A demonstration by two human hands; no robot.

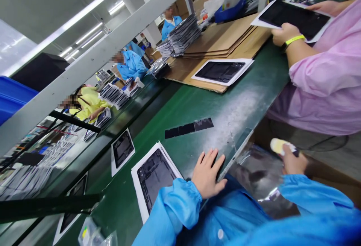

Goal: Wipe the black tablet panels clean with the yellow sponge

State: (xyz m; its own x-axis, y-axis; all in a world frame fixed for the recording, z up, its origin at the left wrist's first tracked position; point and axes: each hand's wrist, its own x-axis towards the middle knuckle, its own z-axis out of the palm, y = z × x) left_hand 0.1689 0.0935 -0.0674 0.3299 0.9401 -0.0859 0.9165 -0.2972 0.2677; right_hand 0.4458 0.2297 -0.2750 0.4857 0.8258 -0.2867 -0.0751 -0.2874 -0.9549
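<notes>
My left hand (207, 172) rests flat, fingers spread, on the green belt table (197, 103) at its near edge, just right of a black panel on a white sheet (153, 178). My right hand (291, 161) is held off the table edge and grips a pale yellow roller-like tool (279, 146). A shiny clear film (254, 170) lies below it. Both my sleeves are blue.
A black strip (188, 128) lies on the belt ahead. More panels on sheets (122, 150) (221, 71) lie along the belt. A co-worker in pink (327, 76) at right holds a black panel (296, 18). Cardboard sheets (225, 37) and stacked parts (183, 33) sit beyond. Other people work at left.
</notes>
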